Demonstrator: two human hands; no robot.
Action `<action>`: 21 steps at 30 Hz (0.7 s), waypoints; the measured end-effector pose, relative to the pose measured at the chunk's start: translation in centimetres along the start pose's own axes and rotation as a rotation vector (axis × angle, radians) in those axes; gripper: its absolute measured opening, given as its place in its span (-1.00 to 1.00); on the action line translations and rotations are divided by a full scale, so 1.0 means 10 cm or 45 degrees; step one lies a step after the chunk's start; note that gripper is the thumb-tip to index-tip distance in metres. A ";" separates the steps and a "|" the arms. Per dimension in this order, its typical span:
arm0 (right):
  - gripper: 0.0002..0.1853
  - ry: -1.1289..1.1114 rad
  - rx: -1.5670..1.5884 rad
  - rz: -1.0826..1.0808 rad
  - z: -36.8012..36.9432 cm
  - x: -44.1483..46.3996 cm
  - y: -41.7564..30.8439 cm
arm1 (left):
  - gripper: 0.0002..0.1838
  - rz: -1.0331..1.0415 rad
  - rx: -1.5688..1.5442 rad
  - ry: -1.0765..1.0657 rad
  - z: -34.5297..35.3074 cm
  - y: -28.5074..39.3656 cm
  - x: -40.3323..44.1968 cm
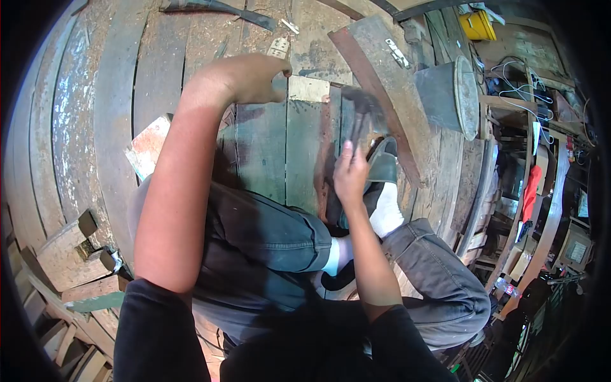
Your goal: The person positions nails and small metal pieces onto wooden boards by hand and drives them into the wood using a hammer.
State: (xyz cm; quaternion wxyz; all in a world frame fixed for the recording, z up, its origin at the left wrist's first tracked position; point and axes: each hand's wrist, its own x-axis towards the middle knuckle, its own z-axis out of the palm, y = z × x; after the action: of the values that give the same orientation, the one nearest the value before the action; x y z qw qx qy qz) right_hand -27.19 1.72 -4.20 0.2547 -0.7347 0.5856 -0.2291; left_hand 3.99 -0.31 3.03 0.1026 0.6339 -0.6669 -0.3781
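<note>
My right hand (351, 173) is wrapped round the handle of a hammer (359, 124), whose dark head is smeared by motion. The hammer head hangs just right of a small pale wooden block (309, 89) on the plank floor. On the block's left side is my left hand (258, 77), its thumb and fingers curved and apart with a gap between them. Whether the fingertips touch the block I cannot tell. Just beyond the left hand lies a small piece of wood with dark holes (278, 48).
A long dark tool (219, 11) lies at the far edge. A curved board (388, 83) and a grey bucket (445, 95) stand to the right, near cluttered shelves (528, 191). Timber offcuts (73, 254) sit at left. My crossed legs (254, 235) are close below the hands.
</note>
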 end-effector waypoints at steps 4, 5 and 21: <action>-0.57 -0.031 -0.141 -0.056 -0.01 0.05 -0.08 | -0.47 0.008 -0.032 -0.046 0.01 -0.01 -0.01; -0.57 -0.056 -0.165 -0.046 -0.01 0.05 -0.10 | -0.47 0.000 -0.037 -0.049 0.02 -0.02 -0.01; -0.65 -0.013 0.007 0.109 0.01 -0.03 -0.15 | -0.50 0.033 -0.024 -0.003 0.12 -0.10 0.06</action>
State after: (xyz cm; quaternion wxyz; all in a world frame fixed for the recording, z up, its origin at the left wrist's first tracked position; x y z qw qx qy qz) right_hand -26.08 2.33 -3.34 0.2693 -0.7095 0.6144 -0.2158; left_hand 3.93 -0.35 1.31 0.1126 0.6238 -0.6715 -0.3837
